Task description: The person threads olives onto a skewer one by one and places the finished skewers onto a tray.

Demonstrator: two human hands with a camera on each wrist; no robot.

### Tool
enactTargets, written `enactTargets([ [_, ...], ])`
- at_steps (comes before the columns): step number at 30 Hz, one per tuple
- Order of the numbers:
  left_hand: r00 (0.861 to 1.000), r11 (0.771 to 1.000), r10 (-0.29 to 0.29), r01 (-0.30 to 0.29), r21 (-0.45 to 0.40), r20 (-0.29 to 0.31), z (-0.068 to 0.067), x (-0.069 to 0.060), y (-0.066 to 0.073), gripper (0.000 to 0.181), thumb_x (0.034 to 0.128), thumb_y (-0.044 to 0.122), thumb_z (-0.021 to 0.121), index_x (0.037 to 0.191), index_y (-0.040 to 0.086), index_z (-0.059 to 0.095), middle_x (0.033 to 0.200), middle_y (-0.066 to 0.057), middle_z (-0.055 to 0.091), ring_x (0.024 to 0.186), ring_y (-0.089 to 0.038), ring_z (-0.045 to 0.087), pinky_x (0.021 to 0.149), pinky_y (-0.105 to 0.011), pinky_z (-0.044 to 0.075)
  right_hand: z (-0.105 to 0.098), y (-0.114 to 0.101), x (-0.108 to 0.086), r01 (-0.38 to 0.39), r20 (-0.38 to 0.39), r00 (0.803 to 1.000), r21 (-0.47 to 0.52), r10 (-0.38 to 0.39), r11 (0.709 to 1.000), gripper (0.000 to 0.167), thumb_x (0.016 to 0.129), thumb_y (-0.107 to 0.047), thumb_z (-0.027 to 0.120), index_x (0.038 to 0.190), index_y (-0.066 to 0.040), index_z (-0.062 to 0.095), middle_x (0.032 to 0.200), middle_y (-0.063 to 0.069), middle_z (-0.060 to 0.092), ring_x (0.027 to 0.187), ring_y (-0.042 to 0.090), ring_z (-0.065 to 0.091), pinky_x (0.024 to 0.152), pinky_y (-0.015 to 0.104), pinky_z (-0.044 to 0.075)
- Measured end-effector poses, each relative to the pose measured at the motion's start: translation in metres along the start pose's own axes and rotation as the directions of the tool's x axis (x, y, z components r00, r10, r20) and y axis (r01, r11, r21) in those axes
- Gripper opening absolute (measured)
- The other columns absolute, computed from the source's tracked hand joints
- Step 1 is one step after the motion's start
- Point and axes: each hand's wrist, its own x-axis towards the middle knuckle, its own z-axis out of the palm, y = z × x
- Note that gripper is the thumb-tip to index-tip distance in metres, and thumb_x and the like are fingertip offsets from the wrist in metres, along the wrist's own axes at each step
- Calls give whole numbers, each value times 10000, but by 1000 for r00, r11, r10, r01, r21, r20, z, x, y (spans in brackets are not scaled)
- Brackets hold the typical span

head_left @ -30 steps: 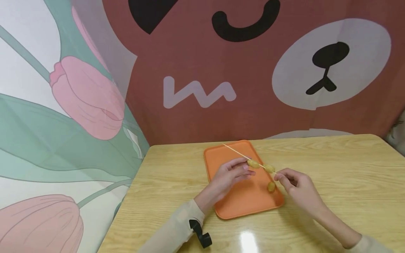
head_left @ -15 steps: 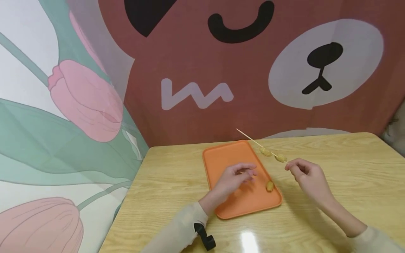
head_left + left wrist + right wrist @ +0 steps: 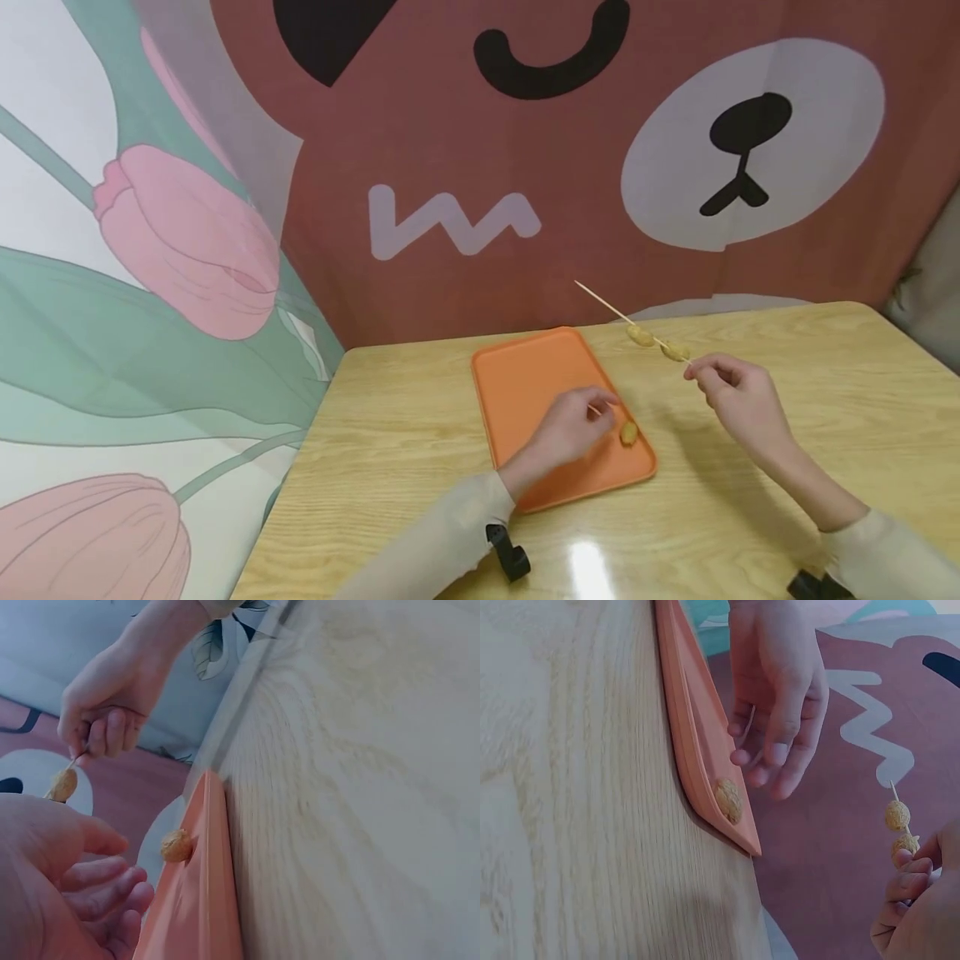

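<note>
My right hand (image 3: 742, 404) pinches the lower end of a thin wooden skewer (image 3: 602, 302), raised above the table beyond the tray's right side. Two yellow-brown, wrinkled oval food pieces (image 3: 641, 335) are threaded on it near the fingers, while the pointed far end is bare. A third, similar food piece (image 3: 628, 433) lies inside the orange tray (image 3: 517, 371) by its right rim. Over the tray, my left hand (image 3: 573, 425) hovers beside this piece with loosely bent fingers. In the left wrist view the piece (image 3: 177, 846) and those fingers are apart.
The wooden table (image 3: 405, 417) extends around the tray. Behind it hangs a cloth with a brown bear print (image 3: 450, 292), and a tulip print (image 3: 195, 242) covers the left side. Black wrist straps (image 3: 510, 554) sit at the sleeves.
The right hand has carried the skewer away from the left hand, up and to the right. My left hand has come off the skewer and moved down toward the piece in the tray.
</note>
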Motion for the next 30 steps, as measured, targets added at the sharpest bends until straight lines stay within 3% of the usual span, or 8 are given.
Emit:
enactTargets([
  [7, 997, 993, -56, 50, 108, 62, 7, 5, 8, 280, 931, 272, 774, 1177, 142, 738, 888, 144, 639, 805, 9, 567, 689, -156, 477, -5, 0, 2, -17, -11, 1000, 4, 17, 1000, 267, 1059, -168, 495, 1003, -27, 715, 705, 79, 547, 585, 162, 470, 443, 312, 378],
  [13, 992, 975, -96, 78, 207, 81, 10, 5, 14, 251, 913, 321, 792, 1127, 195, 754, 882, 137, 634, 795, 21, 553, 677, -160, 465, -4, -2, 3, -25, -11, 1000, 23, 25, 999, 260, 1052, -155, 496, 995, -24, 714, 718, 72, 553, 610, 163, 486, 471, 296, 403],
  [22, 993, 977, -77, 58, 205, 89, 12, 6, 15, 180, 918, 261, 790, 1084, 194, 769, 861, 148, 628, 799, 15, 549, 693, -156, 462, -6, -6, 4, -18, -21, 1000, 27, 18, 999, 281, 1068, -206, 512, 994, -31, 720, 744, 41, 560, 631, 150, 486, 510, 281, 409],
  [30, 994, 987, -59, 45, 154, 88, 11, 2, 14, 161, 899, 146, 798, 1054, 186, 780, 860, 147, 629, 812, -6, 568, 703, -159, 469, -10, -6, 6, -3, -12, 1000, 114, 5, 993, 322, 1089, -225, 525, 1037, 50, 685, 721, 83, 494, 592, 127, 425, 474, 300, 354],
])
